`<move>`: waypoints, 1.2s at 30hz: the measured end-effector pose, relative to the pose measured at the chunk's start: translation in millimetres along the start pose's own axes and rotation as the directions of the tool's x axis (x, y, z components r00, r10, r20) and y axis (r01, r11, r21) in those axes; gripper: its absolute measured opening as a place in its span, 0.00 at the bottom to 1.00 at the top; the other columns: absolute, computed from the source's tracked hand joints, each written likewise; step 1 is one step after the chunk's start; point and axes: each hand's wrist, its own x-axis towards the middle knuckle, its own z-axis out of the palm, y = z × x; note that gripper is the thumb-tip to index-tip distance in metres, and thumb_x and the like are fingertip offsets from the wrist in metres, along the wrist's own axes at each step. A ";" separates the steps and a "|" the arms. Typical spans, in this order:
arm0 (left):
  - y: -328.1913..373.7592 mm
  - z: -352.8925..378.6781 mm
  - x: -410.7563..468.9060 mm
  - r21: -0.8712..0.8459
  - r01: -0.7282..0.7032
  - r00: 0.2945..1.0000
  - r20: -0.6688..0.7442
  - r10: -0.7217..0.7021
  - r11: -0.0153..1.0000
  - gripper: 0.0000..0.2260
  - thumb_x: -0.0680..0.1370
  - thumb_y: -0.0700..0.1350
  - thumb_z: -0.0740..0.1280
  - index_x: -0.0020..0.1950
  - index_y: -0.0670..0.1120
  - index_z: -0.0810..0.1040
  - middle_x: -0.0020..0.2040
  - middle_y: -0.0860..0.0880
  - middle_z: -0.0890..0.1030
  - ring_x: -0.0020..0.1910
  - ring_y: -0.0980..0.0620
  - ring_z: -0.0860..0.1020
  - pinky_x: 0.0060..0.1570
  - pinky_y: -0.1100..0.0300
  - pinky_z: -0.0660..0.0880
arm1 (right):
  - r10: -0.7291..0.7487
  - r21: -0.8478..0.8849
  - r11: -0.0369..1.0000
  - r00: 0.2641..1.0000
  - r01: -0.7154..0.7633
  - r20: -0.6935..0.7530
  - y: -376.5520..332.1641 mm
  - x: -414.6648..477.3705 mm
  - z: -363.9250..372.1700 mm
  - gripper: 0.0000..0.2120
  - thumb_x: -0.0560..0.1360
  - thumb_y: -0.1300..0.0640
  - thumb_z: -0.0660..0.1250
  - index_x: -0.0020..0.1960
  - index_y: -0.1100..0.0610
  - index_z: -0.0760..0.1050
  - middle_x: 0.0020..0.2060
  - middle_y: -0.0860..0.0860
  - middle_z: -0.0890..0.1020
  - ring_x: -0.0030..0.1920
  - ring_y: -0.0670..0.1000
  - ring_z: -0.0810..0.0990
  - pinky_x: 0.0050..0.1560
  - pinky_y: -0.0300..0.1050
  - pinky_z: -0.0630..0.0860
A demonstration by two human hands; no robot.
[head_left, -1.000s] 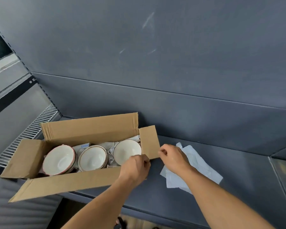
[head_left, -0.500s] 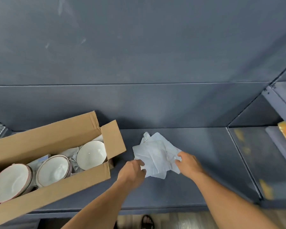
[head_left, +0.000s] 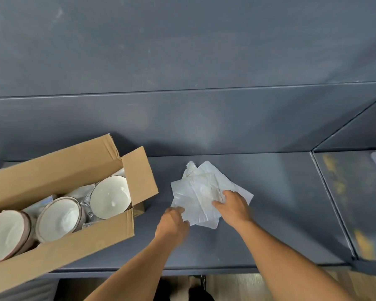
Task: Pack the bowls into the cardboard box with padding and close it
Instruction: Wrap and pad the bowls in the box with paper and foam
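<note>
1. Bowls, three of them, sit in a row inside the open cardboard box (head_left: 52, 170): one bowl (head_left: 110, 196) at its right end, a second (head_left: 60, 218) in the middle and a third (head_left: 6, 235) towards its left end, partly cut off by the frame.
2. Crumpled wrapping (head_left: 85, 192) fills the gaps between the bowls.
3. All visible box flaps stand open; the right end flap (head_left: 139, 174) rises between the bowls and what lies to the right of the box.
4. White padding sheets (head_left: 204, 187) lie in a loose pile on the dark worktop (head_left: 280, 213), near the box on its right.
5. Right hand (head_left: 232, 207) rests on the pile, its fingers bent into the paper and holding it.
6. Left hand (head_left: 172, 222), between the box and the pile, touches the pile's near edge with curled fingers; blur hides whether it grips.
</note>
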 end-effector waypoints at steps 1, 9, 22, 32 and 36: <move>-0.6 0.5 1.6 -0.005 0.006 1.000 0.001 -0.006 1.000 0.21 0.79 0.46 0.64 0.72 0.52 0.69 0.71 0.49 0.68 0.64 0.46 0.74 0.59 0.53 0.77 | 0.007 -0.016 1.000 1.000 -0.007 0.006 -3.6 3.1 3.9 0.15 0.74 0.42 0.65 0.49 0.54 0.71 0.51 0.52 0.77 0.50 0.55 0.75 0.41 0.46 0.71; -3.6 -1.6 10.8 -0.076 0.029 1.000 0.014 -0.028 0.997 0.21 0.77 0.46 0.65 0.70 0.52 0.71 0.65 0.47 0.73 0.55 0.47 0.78 0.51 0.56 0.79 | 0.078 -0.117 0.990 0.996 -0.082 -0.037 -18.0 15.6 18.5 0.21 0.73 0.48 0.69 0.59 0.58 0.68 0.55 0.55 0.76 0.56 0.58 0.76 0.43 0.47 0.71; 6.9 -14.3 -5.0 -0.334 0.041 0.999 -0.009 -0.047 0.942 0.18 0.80 0.44 0.62 0.70 0.49 0.71 0.67 0.50 0.75 0.58 0.47 0.78 0.45 0.62 0.74 | 0.032 0.502 0.860 0.991 -0.095 0.133 -16.8 2.4 -20.5 0.15 0.68 0.61 0.75 0.50 0.54 0.72 0.46 0.49 0.77 0.40 0.48 0.76 0.35 0.41 0.70; 32.8 -52.4 -40.2 -0.695 -0.057 0.978 -0.182 -0.099 0.717 0.14 0.80 0.53 0.57 0.57 0.47 0.76 0.47 0.50 0.78 0.46 0.50 0.77 0.54 0.47 0.79 | -0.223 0.753 0.647 0.974 0.118 0.039 -72.8 -37.4 -73.5 0.18 0.70 0.70 0.71 0.56 0.53 0.78 0.48 0.53 0.86 0.47 0.55 0.86 0.52 0.57 0.82; 32.0 -77.5 -55.0 -0.754 -0.192 0.938 -0.329 -0.109 0.628 0.12 0.80 0.52 0.59 0.49 0.45 0.77 0.43 0.50 0.77 0.41 0.52 0.75 0.47 0.52 0.79 | -0.266 0.764 0.624 0.964 0.165 0.009 -100.1 -50.6 -83.1 0.17 0.70 0.71 0.71 0.56 0.57 0.78 0.48 0.55 0.85 0.47 0.56 0.85 0.47 0.52 0.82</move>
